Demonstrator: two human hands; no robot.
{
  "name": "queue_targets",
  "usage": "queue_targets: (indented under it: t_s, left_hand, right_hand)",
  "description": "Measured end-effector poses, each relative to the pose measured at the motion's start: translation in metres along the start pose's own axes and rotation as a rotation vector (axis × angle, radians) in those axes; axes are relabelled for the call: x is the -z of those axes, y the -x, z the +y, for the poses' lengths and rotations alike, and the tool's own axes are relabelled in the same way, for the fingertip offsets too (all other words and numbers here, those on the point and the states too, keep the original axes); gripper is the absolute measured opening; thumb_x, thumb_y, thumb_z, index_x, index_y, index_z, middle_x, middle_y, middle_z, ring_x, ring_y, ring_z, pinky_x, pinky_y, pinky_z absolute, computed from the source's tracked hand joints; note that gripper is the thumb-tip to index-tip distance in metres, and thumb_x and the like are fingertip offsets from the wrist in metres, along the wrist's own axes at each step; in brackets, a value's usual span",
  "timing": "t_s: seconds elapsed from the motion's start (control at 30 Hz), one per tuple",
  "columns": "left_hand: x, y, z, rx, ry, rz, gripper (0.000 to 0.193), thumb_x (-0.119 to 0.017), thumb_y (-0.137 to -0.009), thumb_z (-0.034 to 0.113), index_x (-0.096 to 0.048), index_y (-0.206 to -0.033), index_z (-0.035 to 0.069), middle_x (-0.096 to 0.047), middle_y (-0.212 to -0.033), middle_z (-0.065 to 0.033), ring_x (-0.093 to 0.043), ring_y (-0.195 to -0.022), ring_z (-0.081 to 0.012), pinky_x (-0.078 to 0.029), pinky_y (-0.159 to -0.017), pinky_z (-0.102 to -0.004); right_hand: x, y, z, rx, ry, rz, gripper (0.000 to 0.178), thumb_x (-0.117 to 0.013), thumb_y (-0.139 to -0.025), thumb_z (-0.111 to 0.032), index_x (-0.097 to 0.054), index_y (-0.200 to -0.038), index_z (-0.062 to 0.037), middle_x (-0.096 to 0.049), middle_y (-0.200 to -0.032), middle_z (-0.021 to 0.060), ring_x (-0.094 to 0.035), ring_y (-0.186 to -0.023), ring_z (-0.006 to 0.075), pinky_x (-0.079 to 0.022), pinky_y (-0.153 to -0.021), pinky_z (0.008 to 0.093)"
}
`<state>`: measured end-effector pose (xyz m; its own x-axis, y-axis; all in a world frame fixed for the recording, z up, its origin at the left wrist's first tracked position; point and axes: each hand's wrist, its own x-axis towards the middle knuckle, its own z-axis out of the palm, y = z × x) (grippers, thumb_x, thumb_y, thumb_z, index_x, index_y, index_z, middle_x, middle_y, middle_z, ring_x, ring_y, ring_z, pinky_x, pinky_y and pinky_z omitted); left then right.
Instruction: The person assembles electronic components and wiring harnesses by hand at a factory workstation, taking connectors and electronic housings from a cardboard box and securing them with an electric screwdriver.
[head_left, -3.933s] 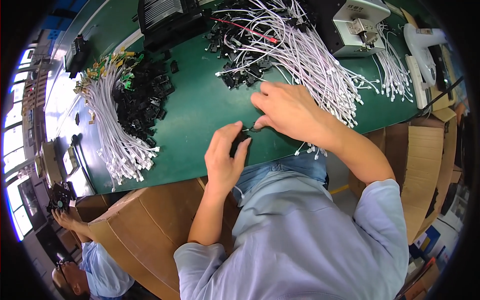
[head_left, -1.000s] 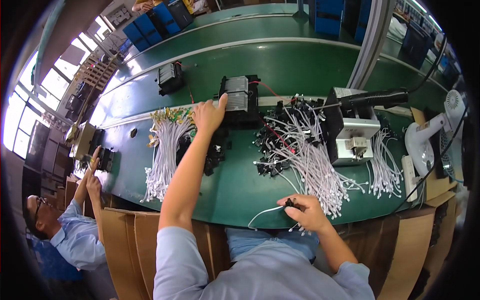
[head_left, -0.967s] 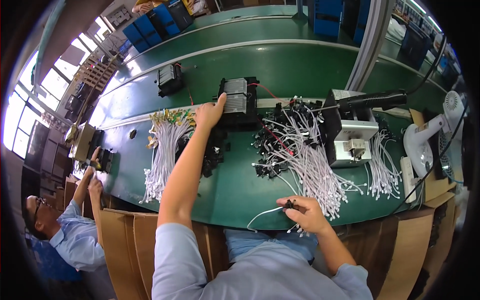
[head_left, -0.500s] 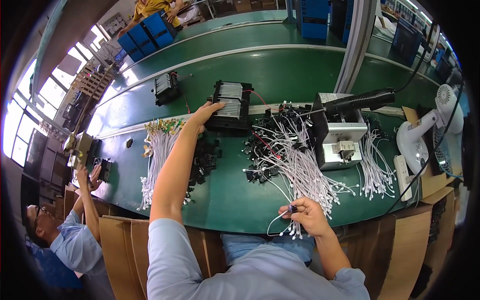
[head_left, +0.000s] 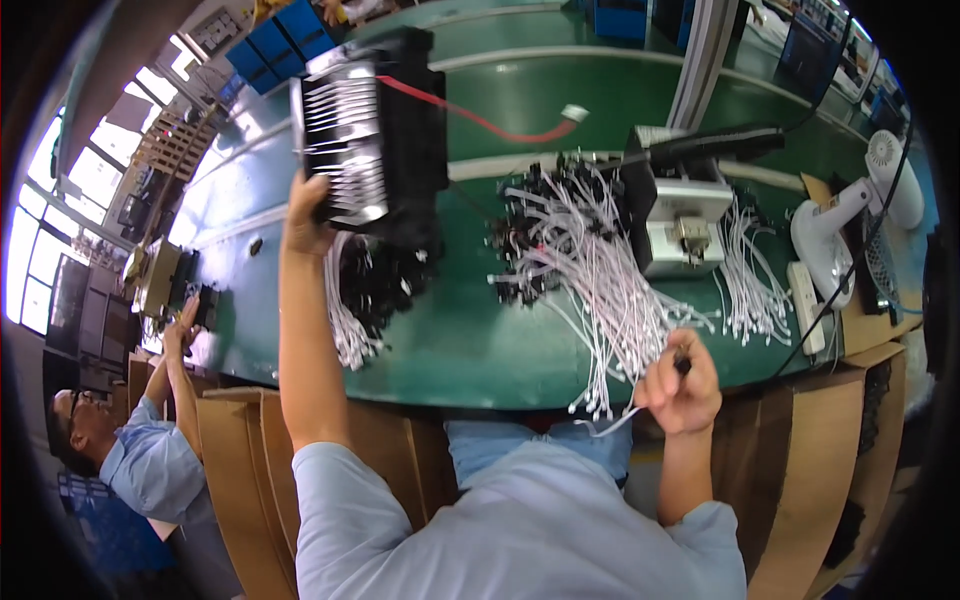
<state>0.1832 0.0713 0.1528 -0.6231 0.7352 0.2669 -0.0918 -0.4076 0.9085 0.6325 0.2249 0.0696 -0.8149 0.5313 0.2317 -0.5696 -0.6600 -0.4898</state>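
My left hand (head_left: 308, 218) grips the lower left edge of a black housing with silver metal fins (head_left: 350, 145), held up and tilted above the bench. A red wire (head_left: 470, 122) with a white plug at its end sticks out from the housing to the right. Near the bench's front edge, my right hand (head_left: 685, 392) is closed on a small black connector (head_left: 682, 362) with a white cable. Just beyond it lies a big pile of white cables (head_left: 615, 280) with black ends. Beneath the raised housing is a heap of black parts (head_left: 385, 285), beside more white cables (head_left: 348, 335).
A metal bench device (head_left: 682, 240) stands right of the cable pile, with a black-handled tool (head_left: 715, 150) across its top. Further right are a cable bundle (head_left: 752, 290), a power strip (head_left: 804, 305) and a white fan (head_left: 832, 255). A co-worker (head_left: 150, 460) works at the far left.
My left hand has lifted the finned housing off the bench, up and to the left, and tilted it. My right hand has moved right and slightly away from me with the connector.
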Motion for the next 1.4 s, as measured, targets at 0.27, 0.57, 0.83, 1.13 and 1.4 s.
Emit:
queue_targets:
  t_s: [0.27, 0.57, 0.83, 1.13, 1.4]
  left_hand:
    - [-0.039, 0.111, 0.004, 0.11, -0.506, -0.362, 0.129, -0.092, -0.035, 0.03, -0.028, -0.142, -0.001, -0.048, -0.131, -0.0146, -0.049, -0.118, -0.0239, -0.031, -0.104, -0.0353]
    - [-0.111, 0.129, -0.015, -0.211, -1.245, -0.609, 0.075, -0.078, -0.049, 0.016, -0.051, -0.119, 0.007, -0.051, -0.12, -0.0155, -0.051, -0.108, -0.0345, -0.043, -0.092, -0.0405]
    - [-0.138, 0.143, -0.024, -0.332, -1.512, -0.607, 0.076, -0.082, -0.047, 0.016, -0.052, -0.117, 0.01, -0.047, -0.124, -0.0174, -0.048, -0.111, -0.0355, -0.04, -0.093, -0.0442]
    - [-0.138, 0.143, -0.023, -0.312, -1.472, -0.613, 0.082, -0.084, -0.048, 0.025, -0.051, -0.121, 0.008, -0.047, -0.124, -0.0176, -0.048, -0.111, -0.0356, -0.04, -0.094, -0.0462]
    - [-0.14, 0.128, -0.026, -0.255, -1.53, -0.577, 0.097, -0.084, -0.051, 0.034, -0.042, -0.136, 0.012, -0.05, -0.109, -0.0129, -0.051, -0.096, -0.0274, -0.039, -0.081, -0.0414]
  right_hand:
    - [-0.03, 0.019, -0.053, 0.027, -0.138, -0.145, 0.05, -0.041, -0.1, -0.023, -0.025, -0.14, 0.0029, -0.05, -0.097, 0.0124, -0.048, -0.079, 0.0202, -0.046, -0.06, 0.0332]
    - [-0.051, -0.016, -0.075, 0.0, 0.429, 0.001, 0.045, -0.054, -0.095, -0.033, -0.041, -0.123, 0.0006, -0.059, -0.073, 0.0064, -0.052, -0.054, 0.0091, -0.032, -0.038, 0.0173]
    - [-0.056, -0.095, 0.022, 0.376, 1.969, -0.341, 0.044, -0.068, -0.076, -0.001, -0.051, -0.117, -0.0037, -0.063, -0.1, 0.0133, -0.063, -0.083, 0.0276, -0.052, -0.071, 0.034]
    - [-0.059, -0.11, 0.04, 0.27, 1.903, -0.318, 0.036, -0.077, -0.07, -0.012, -0.064, -0.103, -0.0044, -0.065, -0.085, 0.0082, -0.057, -0.077, 0.0243, -0.047, -0.065, 0.0327]
    - [-0.057, -0.122, 0.043, 0.124, 1.789, -0.239, 0.031, -0.076, -0.07, -0.012, -0.065, -0.098, -0.003, -0.066, -0.091, 0.0095, -0.058, -0.085, 0.0263, -0.045, -0.078, 0.0341]
